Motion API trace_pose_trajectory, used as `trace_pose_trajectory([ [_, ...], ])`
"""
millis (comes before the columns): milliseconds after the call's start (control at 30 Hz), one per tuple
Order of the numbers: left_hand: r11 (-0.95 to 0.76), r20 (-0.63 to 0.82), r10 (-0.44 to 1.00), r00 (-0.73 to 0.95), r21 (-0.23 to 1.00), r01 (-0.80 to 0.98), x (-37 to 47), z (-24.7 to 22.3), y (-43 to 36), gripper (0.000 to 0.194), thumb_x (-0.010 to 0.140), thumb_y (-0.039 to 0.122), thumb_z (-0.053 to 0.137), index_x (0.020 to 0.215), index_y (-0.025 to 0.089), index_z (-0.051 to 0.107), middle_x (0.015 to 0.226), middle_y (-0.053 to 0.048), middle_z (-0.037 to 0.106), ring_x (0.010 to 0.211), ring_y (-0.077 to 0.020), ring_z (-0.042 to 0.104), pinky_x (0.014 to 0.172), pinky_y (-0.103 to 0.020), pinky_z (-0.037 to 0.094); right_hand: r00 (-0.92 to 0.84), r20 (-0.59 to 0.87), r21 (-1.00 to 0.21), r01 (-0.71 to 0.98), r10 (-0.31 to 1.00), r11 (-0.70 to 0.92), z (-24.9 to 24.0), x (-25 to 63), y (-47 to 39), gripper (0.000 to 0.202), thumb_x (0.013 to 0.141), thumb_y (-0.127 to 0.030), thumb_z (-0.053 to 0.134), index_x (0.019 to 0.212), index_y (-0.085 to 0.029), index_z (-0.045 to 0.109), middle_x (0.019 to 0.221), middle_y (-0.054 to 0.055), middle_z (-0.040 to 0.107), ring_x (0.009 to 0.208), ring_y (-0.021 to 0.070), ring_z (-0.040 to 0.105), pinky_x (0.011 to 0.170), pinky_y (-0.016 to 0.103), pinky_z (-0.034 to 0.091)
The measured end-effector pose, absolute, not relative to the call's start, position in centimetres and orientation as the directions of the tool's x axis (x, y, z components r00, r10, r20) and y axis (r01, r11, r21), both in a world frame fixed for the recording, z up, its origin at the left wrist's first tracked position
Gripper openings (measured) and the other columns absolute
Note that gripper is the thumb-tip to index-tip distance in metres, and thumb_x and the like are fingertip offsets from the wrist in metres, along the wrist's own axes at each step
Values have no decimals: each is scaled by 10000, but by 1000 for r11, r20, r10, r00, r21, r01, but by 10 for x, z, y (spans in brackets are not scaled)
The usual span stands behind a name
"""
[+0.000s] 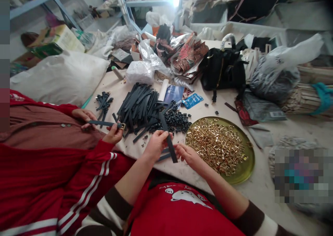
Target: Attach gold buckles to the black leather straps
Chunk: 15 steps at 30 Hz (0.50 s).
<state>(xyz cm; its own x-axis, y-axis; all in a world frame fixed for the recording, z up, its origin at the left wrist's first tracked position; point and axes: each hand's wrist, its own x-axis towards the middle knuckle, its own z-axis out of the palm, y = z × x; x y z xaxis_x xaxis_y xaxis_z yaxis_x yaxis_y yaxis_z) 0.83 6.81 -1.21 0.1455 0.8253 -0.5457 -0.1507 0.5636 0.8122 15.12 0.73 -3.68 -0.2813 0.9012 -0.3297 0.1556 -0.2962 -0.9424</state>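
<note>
Strap [170, 146], dark and flat, slants over the table's [179, 172] near edge, pinched in the left hand [157, 144]; the right hand [191, 157] curls close by, its grip unclear. Beyond lie a strap pile [137, 106] and black loops [179, 120], with gold buckles [218, 142] on a tray [250, 161] to the right. At left, a co-worker's hands [113, 135] hold a buckled strap [101, 123].

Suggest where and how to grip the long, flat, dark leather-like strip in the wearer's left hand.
Pinch the strip at its lower end across the flat faces, probably from the right: that end juts free below the left hand, with the right hand close beside it.
</note>
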Motion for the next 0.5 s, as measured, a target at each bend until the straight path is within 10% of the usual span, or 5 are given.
trace_pose_trajectory([
  [167, 718, -719, 663, 210, 530, -451, 28, -8, 12, 130, 711, 230, 578, 781, 140, 515, 775, -27, 600, 711, -117, 582, 634, -232, 459, -416, -448, -873, 15, 791, -487, -4, 158, -40, 360, 792, -511, 424, 705, -178, 528, 475, -42, 491, 414, 80, 382, 432, 218, 292],
  [500, 715, -682, 696, 223, 630, -303, 42, 0, -45, 154, 670, 226, 584, 790, 159, 514, 786, -17, 594, 719, -128, 579, 638, -250, 464, -111, -520, -832, -158, 847, -532, -17, 223, -100, 287, 752, -472, 512, 744, -186, 495, 459, -71, 415, 407, 77, 325, 427, 225, 231],
])
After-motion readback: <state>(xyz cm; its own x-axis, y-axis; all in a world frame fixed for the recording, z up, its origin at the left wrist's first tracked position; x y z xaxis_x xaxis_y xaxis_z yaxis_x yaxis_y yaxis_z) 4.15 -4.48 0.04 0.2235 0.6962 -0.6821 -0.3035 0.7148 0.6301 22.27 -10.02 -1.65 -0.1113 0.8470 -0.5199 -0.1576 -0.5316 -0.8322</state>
